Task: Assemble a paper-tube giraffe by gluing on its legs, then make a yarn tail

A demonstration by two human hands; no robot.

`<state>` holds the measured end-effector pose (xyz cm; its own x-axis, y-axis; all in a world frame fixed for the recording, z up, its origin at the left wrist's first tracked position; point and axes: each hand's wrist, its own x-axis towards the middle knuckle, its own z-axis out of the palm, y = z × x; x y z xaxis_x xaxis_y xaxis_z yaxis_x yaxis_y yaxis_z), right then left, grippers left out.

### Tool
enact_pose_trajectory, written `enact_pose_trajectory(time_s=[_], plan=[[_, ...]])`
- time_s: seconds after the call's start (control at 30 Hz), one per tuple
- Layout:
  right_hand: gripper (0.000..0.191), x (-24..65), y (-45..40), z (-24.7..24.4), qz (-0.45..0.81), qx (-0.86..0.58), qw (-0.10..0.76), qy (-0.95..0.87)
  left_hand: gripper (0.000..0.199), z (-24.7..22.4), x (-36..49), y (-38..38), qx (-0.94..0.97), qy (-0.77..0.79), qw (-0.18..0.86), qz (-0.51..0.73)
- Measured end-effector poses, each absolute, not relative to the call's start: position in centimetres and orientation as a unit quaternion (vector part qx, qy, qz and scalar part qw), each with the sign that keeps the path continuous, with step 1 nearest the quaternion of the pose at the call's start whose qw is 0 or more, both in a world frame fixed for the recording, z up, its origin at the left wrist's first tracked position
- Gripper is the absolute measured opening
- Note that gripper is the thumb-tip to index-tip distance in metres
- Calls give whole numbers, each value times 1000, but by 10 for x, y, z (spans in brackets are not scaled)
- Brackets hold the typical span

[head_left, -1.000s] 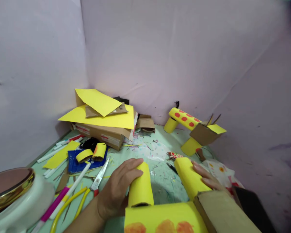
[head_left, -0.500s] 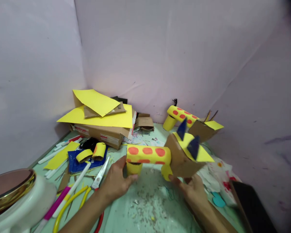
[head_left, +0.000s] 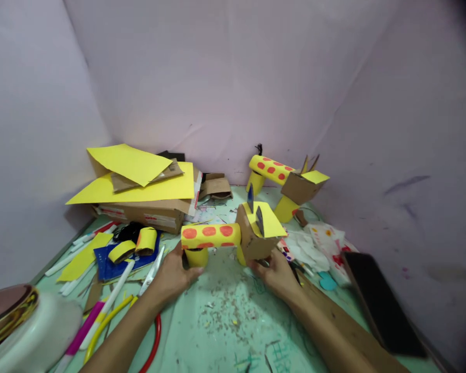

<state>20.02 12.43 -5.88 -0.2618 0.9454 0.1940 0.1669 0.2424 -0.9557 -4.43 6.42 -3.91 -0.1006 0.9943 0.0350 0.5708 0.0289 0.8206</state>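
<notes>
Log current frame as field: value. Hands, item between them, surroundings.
item: yellow spotted model, cardboard head, two dark-blue ears
left hand: thumb and fingers around rear leg
right hand: at front leg below head, grip partly hidden
back right: second spotted model
left side: scissors, markers, yellow sheets on box
right side: dark flat slab

Spotted animals [head_left: 212, 237], right of carton [head_left: 135, 215]: 2
Large yellow sheets [head_left: 130, 162], on carton: 2
Loose yellow rolls [head_left: 146, 239], in front of carton: 2
Blue booklet [head_left: 105, 264], in front of carton: 1
</notes>
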Motion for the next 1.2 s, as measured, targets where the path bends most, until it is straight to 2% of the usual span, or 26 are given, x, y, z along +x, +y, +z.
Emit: enact_pose_trajectory(time_s=[0.17,0.37,0.57,0.83,0.9,1.0,1.13,1.2], plan=[[48,201,124,-57,452,-415,441,-655,55,-40,-45,68,597,661,282,355],[42,194,125,-57,452,-412,467,-639,43,-40,-38,69,568,694,234,376],[46,197,121,-46,436,-404,483,-643,41,-33,-28,64,555,671,260,418],[21,207,121,-31,435,-421,493,-624,50,-27,-35,57,602,575,277,480],[21,213,122,-22,430,-430,508,-610,46,-17,-38,59,610,590,194,492],[22,229,122,-5,394,-452,542,-589,39,3,-32,80,619,662,19,422],[26,250,121,12,295,-478,624,-543,20,15,0,140,695,656,-48,289],[30,257,120,15,288,-473,658,-511,27,12,18,171,722,651,-66,224]])
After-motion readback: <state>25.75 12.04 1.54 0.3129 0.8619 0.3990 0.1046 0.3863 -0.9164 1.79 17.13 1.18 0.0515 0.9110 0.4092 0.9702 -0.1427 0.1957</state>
